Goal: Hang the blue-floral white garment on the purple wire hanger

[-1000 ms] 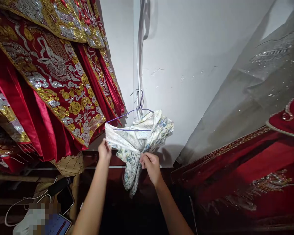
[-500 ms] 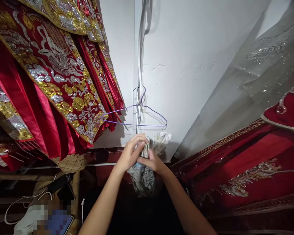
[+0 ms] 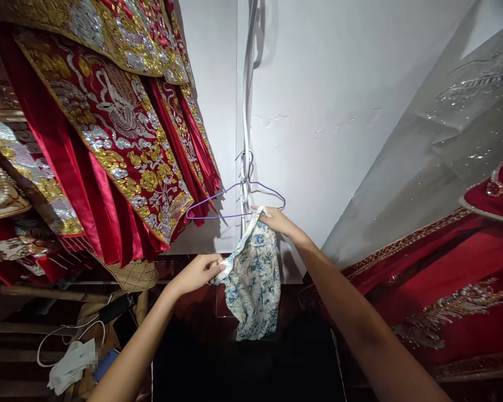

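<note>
A white garment with a blue and grey-green pattern (image 3: pixel 255 279) hangs down between my hands, its upper edge stretched on a slant. My left hand (image 3: pixel 200 273) pinches the lower left end of that edge, thumb on top. Higher up, my right hand (image 3: pixel 275 219) grips the other end, some of its fingers hidden behind the cloth. Just behind and above the garment is a thin purple hanger (image 3: pixel 218 216), hooked on a white strap (image 3: pixel 248 89) against the wall. The right hand is close to the hanger's lower right corner.
Red embroidered clothes with gold and silver sequins (image 3: pixel 129 128) hang at the left. To the right are a sheer sparkling fabric (image 3: pixel 436 134) and a beaded red garment (image 3: pixel 444 268). A wooden rack at the lower left bears a white cable (image 3: pixel 46 343) and a crumpled tissue (image 3: pixel 71 365).
My hands have moved apart, the right one up and the left one to the left. The bunched garment is now spread out between them. The camera view has shifted slightly.
</note>
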Tool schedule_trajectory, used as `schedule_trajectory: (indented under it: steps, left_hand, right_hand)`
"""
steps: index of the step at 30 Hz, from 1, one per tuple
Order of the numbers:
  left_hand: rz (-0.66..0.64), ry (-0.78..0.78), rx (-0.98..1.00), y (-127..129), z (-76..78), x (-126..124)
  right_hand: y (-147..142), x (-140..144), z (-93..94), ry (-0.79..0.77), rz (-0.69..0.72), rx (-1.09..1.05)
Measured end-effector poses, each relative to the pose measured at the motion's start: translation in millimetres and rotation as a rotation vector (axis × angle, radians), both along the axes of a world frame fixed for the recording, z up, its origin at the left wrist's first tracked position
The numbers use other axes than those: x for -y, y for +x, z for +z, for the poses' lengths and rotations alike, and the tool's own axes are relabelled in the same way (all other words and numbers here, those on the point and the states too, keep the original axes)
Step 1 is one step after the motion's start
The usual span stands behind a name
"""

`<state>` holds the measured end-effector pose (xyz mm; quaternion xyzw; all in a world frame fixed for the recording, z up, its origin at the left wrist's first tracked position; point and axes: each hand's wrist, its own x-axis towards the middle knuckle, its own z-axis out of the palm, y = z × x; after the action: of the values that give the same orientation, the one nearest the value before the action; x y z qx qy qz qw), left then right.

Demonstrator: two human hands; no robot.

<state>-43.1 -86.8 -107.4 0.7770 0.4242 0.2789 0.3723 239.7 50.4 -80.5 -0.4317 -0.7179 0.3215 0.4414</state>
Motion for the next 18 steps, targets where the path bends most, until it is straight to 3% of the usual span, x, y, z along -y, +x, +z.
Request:
schedule_trajectory:
  steps: [2,4,7,9,13,18]
  left_hand:
    - [-0.015,0.007,0.045,-10,0.8,5]
    - [-0.011,-0.041,0.074,-19,-1.3,7]
    - [-0.049,-0.129,-0.022,-33,-2.7,6]
    - [-0.026,-0.059,-0.222,-41,1.7,2]
    - [0.130,0.174,-0.531,-47,25.8,-11]
    - [0.223,0.452,-0.492,-37,68.1,-34]
  right_hand:
    - [2,-4,-18.9,-0.041,0.076,0.030]
    - [10,-1,-30.5,-0.038,0.044,0.055]
    - [30,9,-30.8,-0.006,-0.086,0.101]
    - [42,16,-23.9,0.020,-0.120,0.143]
    - [54,28,-9.6,0.063,-0.147,0.209]
    - [57,36,-1.5,0.075,-0.178,0.223]
